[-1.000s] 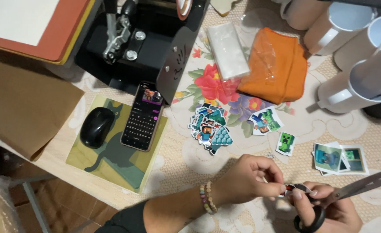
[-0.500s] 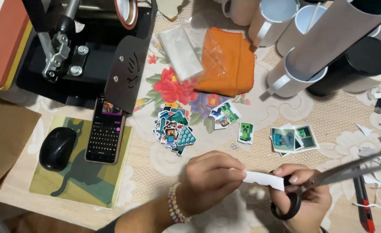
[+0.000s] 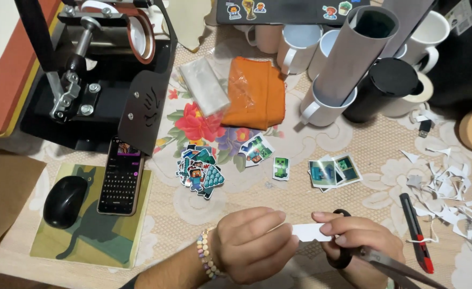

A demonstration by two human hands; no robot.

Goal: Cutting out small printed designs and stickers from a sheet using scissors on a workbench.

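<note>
My left hand (image 3: 254,243), with a bead bracelet at the wrist, pinches one end of a small white paper strip (image 3: 309,231) near the table's front edge. My right hand (image 3: 356,243) grips black-handled scissors (image 3: 377,259) and its thumb rests on the strip's other end. The blades point down and to the right, out of the frame. Beyond my hands lie cut-out pixel-figure stickers: a pile (image 3: 199,171), a pair (image 3: 257,150), a single green one (image 3: 281,168) and a small stack (image 3: 333,171).
A black press machine (image 3: 102,80) stands at the back left. A phone (image 3: 121,175) and mouse (image 3: 64,200) lie on a cat-print pad. Several white mugs (image 3: 321,104), a rolled sheet, an orange cloth (image 3: 257,93), a red-black utility knife (image 3: 415,230) and paper scraps (image 3: 455,192) surround the stickers.
The view has shifted, so the table's things appear further left and lower. My hands stay together on the white strip, with the scissors blades now angled down to the right.
</note>
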